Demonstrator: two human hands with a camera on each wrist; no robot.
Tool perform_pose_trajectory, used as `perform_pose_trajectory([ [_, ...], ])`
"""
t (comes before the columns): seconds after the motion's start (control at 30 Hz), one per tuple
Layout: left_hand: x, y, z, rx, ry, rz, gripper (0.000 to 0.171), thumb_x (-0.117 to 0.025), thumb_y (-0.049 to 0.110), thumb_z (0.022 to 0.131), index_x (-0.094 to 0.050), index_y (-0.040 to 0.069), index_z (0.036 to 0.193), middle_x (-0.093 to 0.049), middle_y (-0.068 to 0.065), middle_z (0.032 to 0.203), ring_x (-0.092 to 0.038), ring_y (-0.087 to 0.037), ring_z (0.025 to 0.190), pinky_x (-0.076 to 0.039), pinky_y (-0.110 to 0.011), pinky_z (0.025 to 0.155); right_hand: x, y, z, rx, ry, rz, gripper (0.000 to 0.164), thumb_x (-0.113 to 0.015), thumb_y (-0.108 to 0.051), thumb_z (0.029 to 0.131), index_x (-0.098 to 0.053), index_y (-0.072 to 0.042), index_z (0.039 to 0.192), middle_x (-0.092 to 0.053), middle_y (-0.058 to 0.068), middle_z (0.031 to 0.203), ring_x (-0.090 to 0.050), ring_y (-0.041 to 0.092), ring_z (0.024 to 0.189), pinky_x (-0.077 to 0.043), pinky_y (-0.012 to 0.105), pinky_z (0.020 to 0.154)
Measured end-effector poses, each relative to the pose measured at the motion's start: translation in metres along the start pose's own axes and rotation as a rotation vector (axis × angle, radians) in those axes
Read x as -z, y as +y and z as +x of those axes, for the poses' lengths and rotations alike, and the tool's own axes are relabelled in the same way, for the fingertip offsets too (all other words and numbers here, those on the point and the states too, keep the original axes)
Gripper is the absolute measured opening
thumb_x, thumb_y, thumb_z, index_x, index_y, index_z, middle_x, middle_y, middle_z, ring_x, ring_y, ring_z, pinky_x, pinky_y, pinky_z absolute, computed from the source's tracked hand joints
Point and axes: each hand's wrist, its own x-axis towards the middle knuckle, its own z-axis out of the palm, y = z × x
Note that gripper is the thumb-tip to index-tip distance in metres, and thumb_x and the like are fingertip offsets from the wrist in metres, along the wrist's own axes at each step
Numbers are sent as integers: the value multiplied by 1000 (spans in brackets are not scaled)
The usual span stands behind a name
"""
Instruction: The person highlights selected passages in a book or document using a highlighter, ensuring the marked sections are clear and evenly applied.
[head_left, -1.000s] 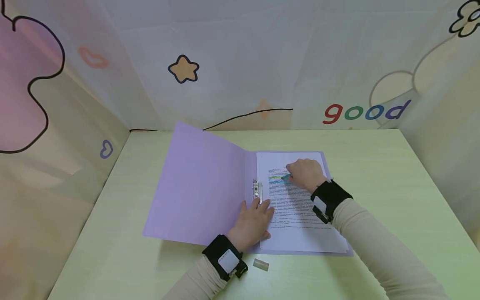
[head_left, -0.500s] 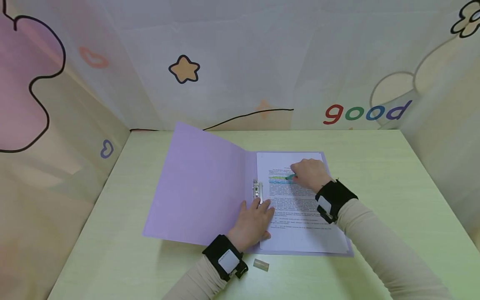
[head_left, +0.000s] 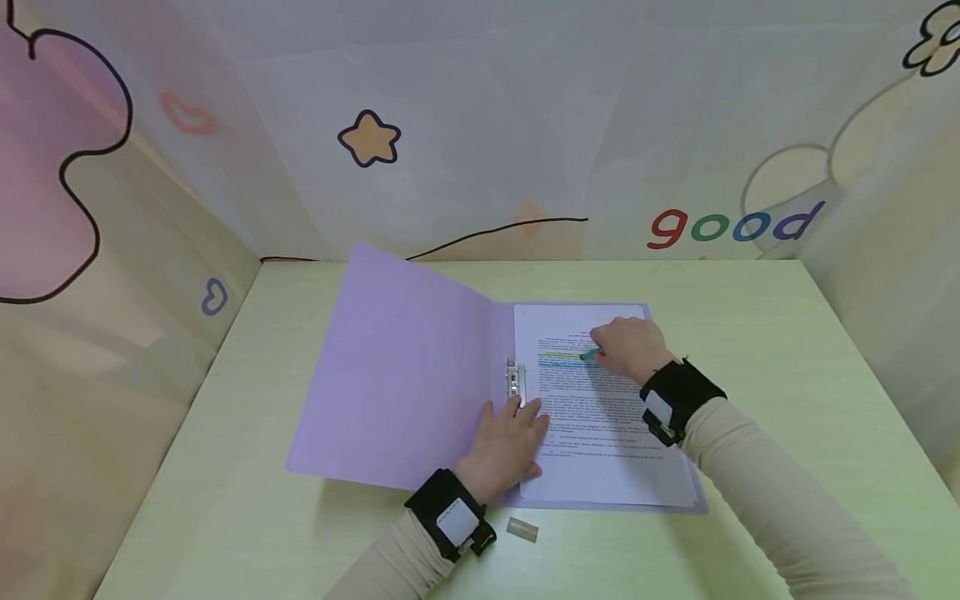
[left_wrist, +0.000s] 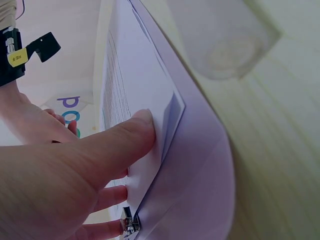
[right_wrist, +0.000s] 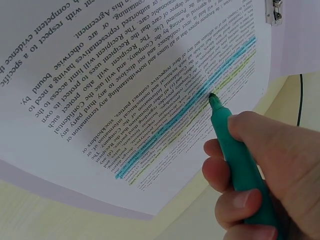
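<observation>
My right hand (head_left: 632, 346) grips a green highlighter (right_wrist: 240, 160), thumb on one side of the barrel and fingers curled round the other. Its tip is right at a yellow-green highlighted line on the printed page (head_left: 600, 467), beside a blue highlighted line. The sheets lie in an open purple folder (head_left: 412, 375) with a metal clip (head_left: 512, 377) at the inner edge. My left hand (head_left: 501, 450) rests spread across the lower left of the page and the folder's spine. In the left wrist view its thumb presses on the paper near a slightly lifted corner.
A small translucent grey cap-like piece (head_left: 522, 529) lies on the pale table (head_left: 765, 350) just below the folder's bottom edge. The folder's left cover is raised off the table at an angle. A printed cloth backdrop (head_left: 480, 125) stands behind and at both sides.
My right hand has slid steadily to the right along the text line with the highlighter. My left hand and the folder have stayed put.
</observation>
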Motion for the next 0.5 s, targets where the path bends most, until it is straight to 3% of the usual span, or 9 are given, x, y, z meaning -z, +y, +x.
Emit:
perform_pose_trajectory([
  [0.5, -2, 0, 0, -1, -13, -29, 71, -62, 58, 74, -46, 20, 131, -39, -2, 139, -36, -25, 120, -40, -48, 88, 0, 8, -5, -18, -21, -17, 15, -63, -21, 82, -61, -7, 88, -48, 3, 61, -43, 17, 53, -28, 25, 46],
])
